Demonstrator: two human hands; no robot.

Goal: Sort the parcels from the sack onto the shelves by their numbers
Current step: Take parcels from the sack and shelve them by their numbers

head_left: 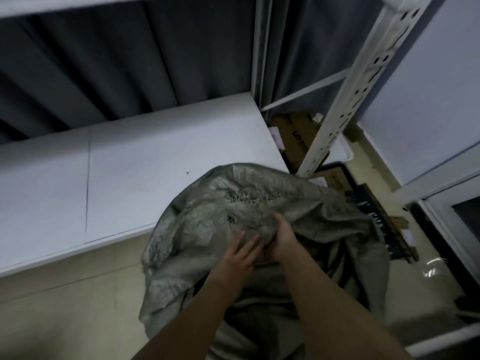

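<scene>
Opening step: left hand [240, 252] spread flat on sack [207, 229], right hand [281, 236] gripping its fabric; next, likely extracting a parcel.

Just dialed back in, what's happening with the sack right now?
A person is bent over the grey woven sack, which stands on the floor against the white shelf. The left hand lies on the crumpled fabric with fingers straight, while the right hand grips a fold of it near the mouth. No parcel is out in either hand yet. The shelf board nearest the sack is bare where it shows. Some cardboard boxes lie lower down behind the shelf post.
</scene>
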